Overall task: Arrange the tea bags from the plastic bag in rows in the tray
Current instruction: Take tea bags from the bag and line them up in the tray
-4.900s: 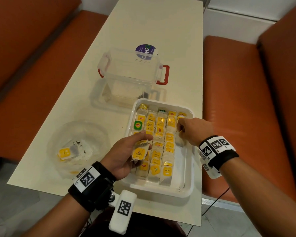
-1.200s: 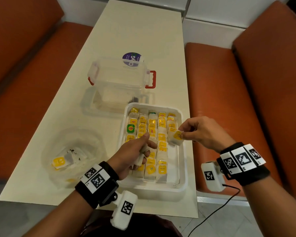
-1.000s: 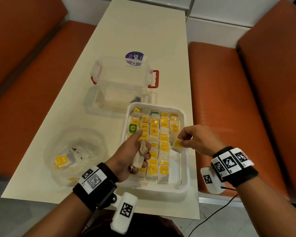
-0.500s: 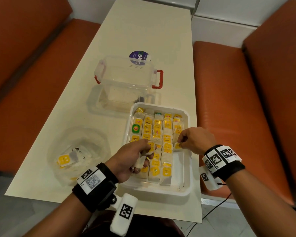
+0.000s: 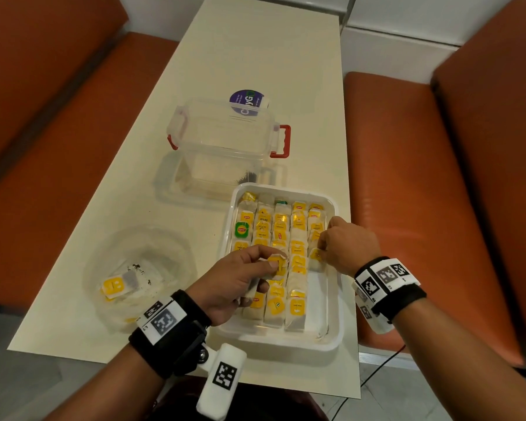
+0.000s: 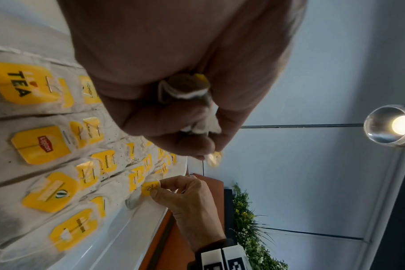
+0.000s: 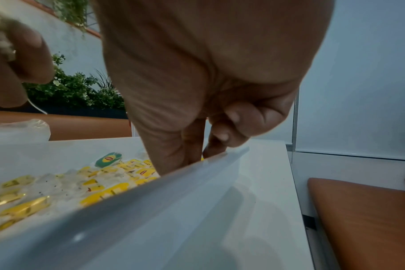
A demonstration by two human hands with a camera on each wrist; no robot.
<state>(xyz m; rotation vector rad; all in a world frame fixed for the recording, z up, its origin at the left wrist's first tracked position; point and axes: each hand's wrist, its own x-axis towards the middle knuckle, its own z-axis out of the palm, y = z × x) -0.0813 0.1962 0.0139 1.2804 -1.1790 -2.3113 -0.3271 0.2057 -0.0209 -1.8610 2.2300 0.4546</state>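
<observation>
Over the white tray [image 5: 331, 338], we see the left hand [image 5: 234, 278] gripping a few tea bags [image 5: 275, 264] in curled fingers. The right hand [image 5: 348, 246] pinches one tea bag [image 5: 315, 256] in the rightmost row; the plastic bag [image 5: 140, 275], left of the tray, holds more.

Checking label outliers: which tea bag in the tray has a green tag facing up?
The green-tagged tea bag in the tray's leftmost row, third from the far end; the others around it show yellow tags.

Left hand [image 5: 234, 281] curled; right hand [image 5: 348, 247] pinching
</observation>
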